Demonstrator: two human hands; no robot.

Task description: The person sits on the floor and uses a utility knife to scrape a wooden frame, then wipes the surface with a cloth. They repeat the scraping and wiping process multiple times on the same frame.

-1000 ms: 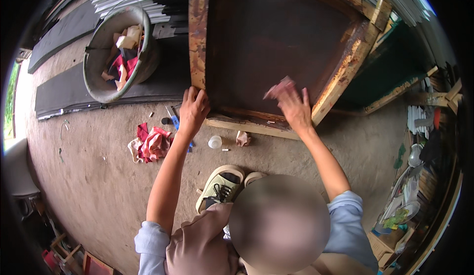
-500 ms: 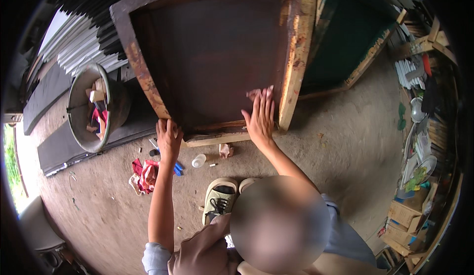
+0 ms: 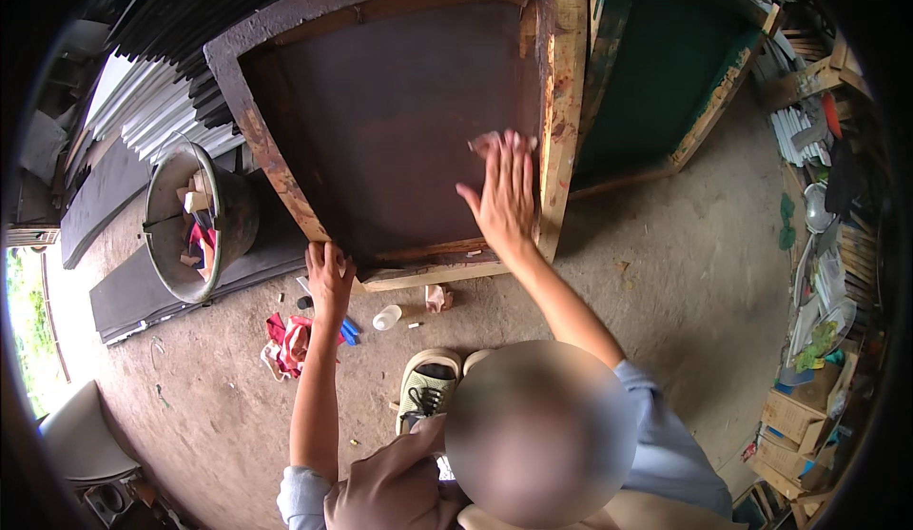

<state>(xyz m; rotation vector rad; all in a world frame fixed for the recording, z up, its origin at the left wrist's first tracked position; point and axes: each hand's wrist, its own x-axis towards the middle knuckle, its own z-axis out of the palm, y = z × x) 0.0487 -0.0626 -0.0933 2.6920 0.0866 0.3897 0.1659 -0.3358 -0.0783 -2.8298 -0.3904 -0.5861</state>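
A wooden frame [image 3: 277,176], stained dark and paint-marked, stands tilted before me with a dark, smooth sheet [image 3: 399,121] stretched inside it. My left hand [image 3: 329,278] has its fingers curled over the frame's lower left corner. On the sheet's lower right part, my right hand [image 3: 508,202] lies flat with the fingers stretched out. Its fingertips press on a small crumpled pinkish-brown piece [image 3: 488,143], cloth or paper, I cannot tell which. Part of that piece is hidden under the fingers.
Behind on the right leans a second frame with a green sheet [image 3: 656,83]. A bucket [image 3: 211,262] of scraps stands at left beside dark boards [image 3: 133,292]. Red-and-white cloth [image 3: 293,344], a clear plastic cup [image 3: 387,318] and a crumpled scrap [image 3: 438,299] lie on the floor. Cardboard boxes [image 3: 794,416] are at right.
My right hand has slid a little up the sheet with the crumpled piece under its fingertips. My left hand stays on the frame's corner. The whole view has shifted slightly.
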